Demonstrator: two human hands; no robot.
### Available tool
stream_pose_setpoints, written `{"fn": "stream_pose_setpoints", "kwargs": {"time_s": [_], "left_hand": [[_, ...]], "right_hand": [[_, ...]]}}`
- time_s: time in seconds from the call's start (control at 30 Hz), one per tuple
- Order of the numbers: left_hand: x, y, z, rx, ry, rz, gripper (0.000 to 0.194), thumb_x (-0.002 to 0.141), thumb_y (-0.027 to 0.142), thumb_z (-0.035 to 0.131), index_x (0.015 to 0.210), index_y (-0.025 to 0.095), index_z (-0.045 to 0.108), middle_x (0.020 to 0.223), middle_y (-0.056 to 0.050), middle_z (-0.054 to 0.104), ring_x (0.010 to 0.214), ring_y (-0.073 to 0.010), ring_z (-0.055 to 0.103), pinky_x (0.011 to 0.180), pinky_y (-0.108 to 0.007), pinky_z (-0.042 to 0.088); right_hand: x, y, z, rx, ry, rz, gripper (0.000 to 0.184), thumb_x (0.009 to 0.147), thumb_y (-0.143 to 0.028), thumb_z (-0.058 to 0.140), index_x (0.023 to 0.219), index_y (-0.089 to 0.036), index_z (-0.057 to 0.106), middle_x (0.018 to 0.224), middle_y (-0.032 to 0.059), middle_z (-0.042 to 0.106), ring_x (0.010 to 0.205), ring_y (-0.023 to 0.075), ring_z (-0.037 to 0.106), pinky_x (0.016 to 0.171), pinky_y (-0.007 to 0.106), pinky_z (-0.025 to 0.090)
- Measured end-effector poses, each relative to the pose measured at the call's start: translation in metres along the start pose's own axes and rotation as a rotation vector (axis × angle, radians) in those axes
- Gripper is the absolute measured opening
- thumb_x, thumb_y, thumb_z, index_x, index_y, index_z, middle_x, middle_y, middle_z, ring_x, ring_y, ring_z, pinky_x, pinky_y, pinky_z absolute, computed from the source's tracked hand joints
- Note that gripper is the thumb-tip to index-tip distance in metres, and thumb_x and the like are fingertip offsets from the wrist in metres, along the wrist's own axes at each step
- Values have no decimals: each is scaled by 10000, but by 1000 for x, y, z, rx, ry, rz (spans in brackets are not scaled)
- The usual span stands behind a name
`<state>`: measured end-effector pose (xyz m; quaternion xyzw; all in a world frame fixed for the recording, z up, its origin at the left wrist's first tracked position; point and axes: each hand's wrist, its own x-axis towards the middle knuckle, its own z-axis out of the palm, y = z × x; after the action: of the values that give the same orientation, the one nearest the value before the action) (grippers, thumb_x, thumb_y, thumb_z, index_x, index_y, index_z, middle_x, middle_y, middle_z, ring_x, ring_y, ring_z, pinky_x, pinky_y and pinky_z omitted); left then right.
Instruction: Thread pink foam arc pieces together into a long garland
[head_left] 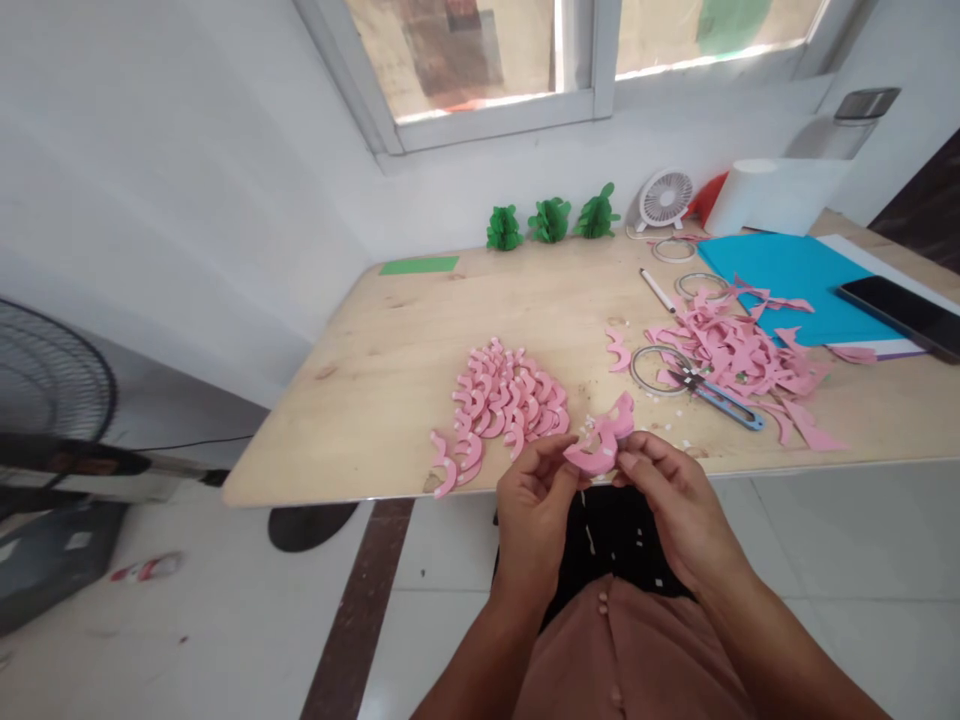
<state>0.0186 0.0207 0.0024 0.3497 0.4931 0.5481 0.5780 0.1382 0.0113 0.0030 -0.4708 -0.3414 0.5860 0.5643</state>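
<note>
Between my two hands, just above the table's front edge, is a curved pink paper cutout (600,450) with small white patches on it. My left hand (536,500) pinches its left end between thumb and fingers. My right hand (667,495) grips its right side the same way. To the left lies a pile of similar pink curved cutouts (502,395), many with white patches. One more wavy pink piece (618,350) lies beyond my hands. At right, blue-handled thread snips (720,397) rest beside a tape ring (658,368) and a heap of pink paper scraps (739,345).
Green paper figures (551,220) and a small white fan (665,198) stand along the wall. A green strip (420,265) lies at the back left. A marker (658,290), blue sheets (795,280) and a phone (907,312) are on the right. A floor fan (52,400) stands left.
</note>
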Motion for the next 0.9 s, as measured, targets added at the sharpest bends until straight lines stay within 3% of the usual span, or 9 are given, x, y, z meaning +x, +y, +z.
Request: {"fn": "stream_pose_setpoints", "kwargs": {"time_s": [0.33, 0.6, 0.9], "left_hand": [[1, -2, -4, 55, -31, 37, 187, 719, 228, 665, 895, 164, 660, 849, -52, 707, 806, -170, 659, 742, -287, 524], [-1, -3, -8, 115, -60, 75, 150, 715, 194, 654, 862, 170, 674, 863, -47, 704, 824, -171, 653, 755, -282, 517], [-1, -3, -6, 87, -72, 52, 145, 707, 209, 668, 847, 168, 672, 829, -44, 711, 806, -174, 659, 754, -283, 518]], "right_hand": [[0, 1, 2, 62, 7, 9, 137, 787, -340, 629, 802, -209, 664, 796, 19, 680, 738, 164, 584, 693, 253, 440], [4, 4, 4, 148, 41, 52, 115, 755, -323, 672, 748, -209, 685, 708, -5, 693, 630, 142, 594, 678, 257, 453], [5, 8, 4, 99, 41, 25, 193, 748, -335, 654, 876, -196, 697, 778, 33, 721, 734, 204, 641, 686, 302, 474]]}}
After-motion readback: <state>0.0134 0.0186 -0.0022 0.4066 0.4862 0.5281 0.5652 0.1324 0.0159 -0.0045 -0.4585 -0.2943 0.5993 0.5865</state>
